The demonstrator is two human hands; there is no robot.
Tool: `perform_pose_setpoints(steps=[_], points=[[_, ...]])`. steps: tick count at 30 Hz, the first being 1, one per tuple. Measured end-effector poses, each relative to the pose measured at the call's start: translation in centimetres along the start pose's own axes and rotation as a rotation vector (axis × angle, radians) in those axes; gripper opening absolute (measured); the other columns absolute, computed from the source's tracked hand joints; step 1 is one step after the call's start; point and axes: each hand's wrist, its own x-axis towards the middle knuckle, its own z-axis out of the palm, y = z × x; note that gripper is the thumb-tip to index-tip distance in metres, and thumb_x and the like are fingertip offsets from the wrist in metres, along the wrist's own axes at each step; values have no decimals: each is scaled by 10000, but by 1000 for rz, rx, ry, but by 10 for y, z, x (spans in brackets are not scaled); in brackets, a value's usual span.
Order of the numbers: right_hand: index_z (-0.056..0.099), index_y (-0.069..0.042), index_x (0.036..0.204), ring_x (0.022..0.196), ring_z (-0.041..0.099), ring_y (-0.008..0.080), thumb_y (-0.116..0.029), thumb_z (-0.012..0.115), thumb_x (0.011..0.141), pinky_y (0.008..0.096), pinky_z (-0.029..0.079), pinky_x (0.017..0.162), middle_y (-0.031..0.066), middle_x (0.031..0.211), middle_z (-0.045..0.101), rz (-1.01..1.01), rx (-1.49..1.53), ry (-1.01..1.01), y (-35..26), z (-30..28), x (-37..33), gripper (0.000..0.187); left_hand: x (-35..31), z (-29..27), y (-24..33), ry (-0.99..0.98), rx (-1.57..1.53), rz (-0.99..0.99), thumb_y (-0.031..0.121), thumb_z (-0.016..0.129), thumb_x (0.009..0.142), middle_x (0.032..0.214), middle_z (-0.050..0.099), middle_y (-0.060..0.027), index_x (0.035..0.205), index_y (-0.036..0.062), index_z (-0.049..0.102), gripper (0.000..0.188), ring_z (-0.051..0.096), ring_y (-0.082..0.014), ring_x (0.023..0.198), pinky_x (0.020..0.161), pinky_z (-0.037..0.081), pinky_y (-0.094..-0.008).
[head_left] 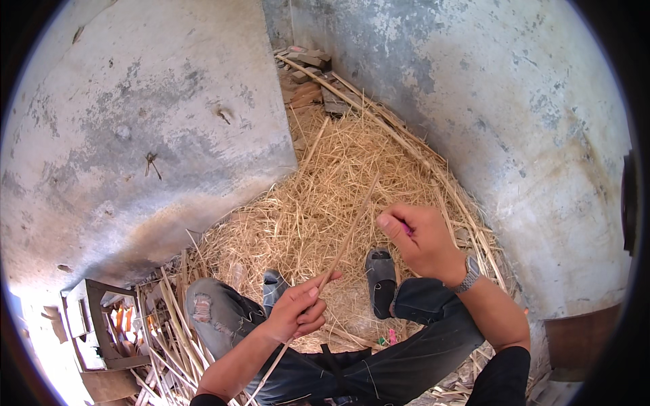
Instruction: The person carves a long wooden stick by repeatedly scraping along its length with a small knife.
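My left hand [305, 308] is closed around a long, thin bamboo strip [352, 230], pinching it between thumb and fingers. The strip slants from above my lap up toward the straw, its lower end running down past my left forearm. To the right of the strip's upper part, my right hand [421, 237] is curled with the thumb pressed along the fingers. A bit of a small magenta object [407, 229] shows inside that grip; most of it is hidden, so its kind cannot be made out. The right hand is apart from the strip.
Loose straw-like shavings [325, 196] cover the floor between two worn plaster walls. Long bamboo poles [413, 145] lie along the right wall, and bricks [313, 59] sit in the far corner. At lower left are split strips [172, 318] and a wooden frame [101, 328].
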Motion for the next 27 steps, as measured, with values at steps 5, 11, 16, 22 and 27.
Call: perform_pose_setpoints(steps=[5, 11, 16, 22, 27], points=[[586, -68, 960, 581, 618, 378, -349, 586, 1017, 462, 466, 552, 161, 634, 597, -13, -54, -123, -3, 19, -9, 287, -1, 2, 3, -29, -60, -22, 294, 407, 1110, 560, 261, 43, 1589, 68, 295, 542, 239, -53, 402, 403, 255, -198], [569, -109, 954, 475, 600, 367, -432, 531, 1025, 495, 465, 451, 121, 530, 573, -43, -436, -173, -5, 31, -11, 333, -1, 1, -3, 20, 75, 43, 274, 422, 1101, 549, 252, 42, 1600, 102, 276, 548, 223, -60, 399, 386, 255, -211], [580, -114, 934, 429, 592, 336, -435, 517, 1027, 472, 451, 398, 109, 515, 576, -154, -582, -88, 22, 43, -1, 340, -5, -2, 0, 96, 78, 32, 249, 425, 1101, 563, 237, 48, 1598, 96, 284, 540, 207, -55, 426, 416, 247, -208], [556, -69, 897, 494, 622, 359, -397, 458, 1059, 516, 452, 453, 160, 572, 610, 122, -802, 420, 99, -47, 48, 379, -31, 2, -5, -98, 66, -71, 233, 441, 1094, 563, 230, 50, 1596, 91, 294, 542, 213, -56, 434, 408, 237, -211], [529, -44, 872, 537, 615, 361, -365, 497, 1060, 479, 455, 522, 190, 594, 587, 145, -486, 417, 73, -28, 28, 373, -26, -14, -1, 25, -156, 15, 255, 422, 1096, 537, 243, 49, 1594, 81, 274, 548, 227, -47, 367, 327, 224, -226]])
